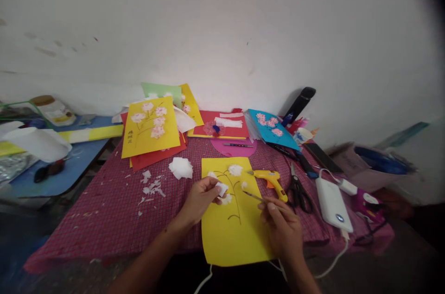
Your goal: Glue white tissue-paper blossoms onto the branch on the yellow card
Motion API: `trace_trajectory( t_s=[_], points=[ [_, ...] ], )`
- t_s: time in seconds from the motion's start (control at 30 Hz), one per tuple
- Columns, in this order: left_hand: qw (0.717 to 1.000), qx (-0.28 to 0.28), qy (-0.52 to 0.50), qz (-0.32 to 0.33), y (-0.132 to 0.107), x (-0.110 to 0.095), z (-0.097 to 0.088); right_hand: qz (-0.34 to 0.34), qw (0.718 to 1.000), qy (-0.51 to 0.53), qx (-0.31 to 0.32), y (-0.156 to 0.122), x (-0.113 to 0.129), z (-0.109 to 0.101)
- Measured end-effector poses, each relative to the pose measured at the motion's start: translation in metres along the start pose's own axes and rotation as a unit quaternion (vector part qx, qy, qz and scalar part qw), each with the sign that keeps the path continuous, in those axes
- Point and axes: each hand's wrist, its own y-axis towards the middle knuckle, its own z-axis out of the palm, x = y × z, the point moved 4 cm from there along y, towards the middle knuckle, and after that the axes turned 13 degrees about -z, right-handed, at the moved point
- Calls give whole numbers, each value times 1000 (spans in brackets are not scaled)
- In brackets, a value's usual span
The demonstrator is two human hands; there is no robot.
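Note:
My left hand (205, 196) pinches a small white paper piece (221, 189) above the left part of a yellow sheet (234, 243). My right hand (280, 222) grips a thin paintbrush-like stick (256, 197), its tip close to a small white tuft (244, 185) on the sheet. Dark branch lines are drawn on the yellow paper, and several white paper blossoms (235, 170) lie along them. Just past the sheet's right edge rests a yellow glue gun (271, 180). Black-handled scissors (299, 194) lie beyond it. A stack of white paper pieces (181, 168) sits left of the sheet.
White scraps (153, 187) are scattered on the checked tablecloth (104, 206). Finished-looking flower cards (151, 127) are piled at the back left; a blue card (274, 129) leans at the back right. A white power bank (333, 203) with cables lies right. A blue table (76, 164) adjoins left.

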Motion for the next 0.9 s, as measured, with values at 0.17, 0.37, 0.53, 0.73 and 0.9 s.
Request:
trace_trajectory(
  t_s=[0.17, 0.37, 0.53, 0.73, 0.9],
  points=[
    [1000, 24, 12, -4, 0, 1, 0, -33, 995, -48, 78, -10, 15, 22],
    [999, 34, 24, -17, -1, 4, 4, -48, 992, -48, 109, -16, 24, 54],
    [998, 48, 25, -20, -3, 4, 5, -42, 991, -66, 108, -14, 20, 57],
    [998, 50, 17, -32, -6, 2, 7, -36, 991, -77, 105, -16, 17, 51],
    [997, 57, 35, -26, -6, 2, 8, -39, 991, -76, 105, -18, 13, 53]
  ],
)
